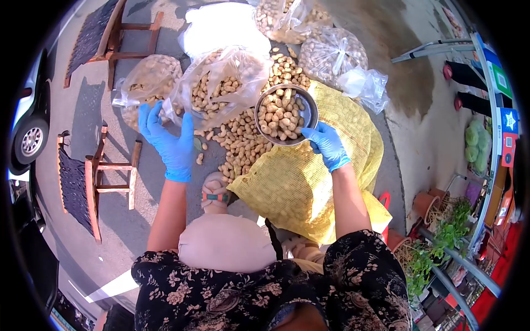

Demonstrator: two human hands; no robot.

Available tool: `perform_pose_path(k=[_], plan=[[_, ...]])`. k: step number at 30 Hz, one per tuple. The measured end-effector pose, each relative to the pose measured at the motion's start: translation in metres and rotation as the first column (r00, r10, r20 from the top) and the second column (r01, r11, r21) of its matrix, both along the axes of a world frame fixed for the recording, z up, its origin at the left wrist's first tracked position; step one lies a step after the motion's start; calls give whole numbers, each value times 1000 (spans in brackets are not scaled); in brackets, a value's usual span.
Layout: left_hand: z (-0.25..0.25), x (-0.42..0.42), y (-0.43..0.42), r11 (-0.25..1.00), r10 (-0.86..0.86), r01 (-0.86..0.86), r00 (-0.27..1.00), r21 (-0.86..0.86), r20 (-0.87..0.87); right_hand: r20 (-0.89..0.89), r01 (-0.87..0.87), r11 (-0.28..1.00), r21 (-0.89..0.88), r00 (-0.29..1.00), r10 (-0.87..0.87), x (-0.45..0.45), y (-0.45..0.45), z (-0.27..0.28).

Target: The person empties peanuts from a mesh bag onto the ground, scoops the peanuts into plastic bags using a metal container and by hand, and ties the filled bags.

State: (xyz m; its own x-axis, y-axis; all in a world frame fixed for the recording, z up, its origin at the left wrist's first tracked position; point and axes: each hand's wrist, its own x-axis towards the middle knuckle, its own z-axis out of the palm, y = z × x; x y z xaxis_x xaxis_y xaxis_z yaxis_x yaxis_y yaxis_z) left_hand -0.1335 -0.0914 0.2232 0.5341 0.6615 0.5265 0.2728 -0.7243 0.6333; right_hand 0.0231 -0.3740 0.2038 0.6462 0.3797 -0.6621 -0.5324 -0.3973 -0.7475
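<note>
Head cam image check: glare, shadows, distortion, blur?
Head view: strong fisheye, black corners, scene bent towards the edges; white bag at top blown out, detail lost; hard shadow beside the lower chair; sunlit patch on the yellow mesh sack; left hand, right hand and metal bowl show no obvious blur.

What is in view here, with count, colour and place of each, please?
Bowl: one, grey, centre
Peanuts: many, tan, bowl and ground
Peanut bags: at least four, clear, ahead
White bundle: one, white, ahead
Mesh sack: one, yellow, centre right
Wooden seats: two, brown-black, left
Wheel: one, black-grey, far left
Plants: several, green, lower right
Other person's legs: two, dark, upper right
Assorted items: uncounted, mixed colours, far right
Left hand: one, blue-gloved, near bags
Right hand: one, blue-gloved, holding bowl
Floral top: one, black, bottom
</note>
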Motion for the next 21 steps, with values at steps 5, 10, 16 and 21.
perform_pose_path(k=[5,10,16,21], plan=[[-69,-4,50,896,135,-193,976,-400,-169,-9,-22,964,264,1000,25,1,52,66],[-34,24,40,347,269,252,896,-904,353,-272,32,914,403,958,86,-20,133,68],[13,19,75,109,17,517,853,-849,522,549,-348,889,-296,700,457,6,177,33],[28,26,69,-60,-141,564,812,-824,566,707,-105,775,-624,348,616,43,178,17]])
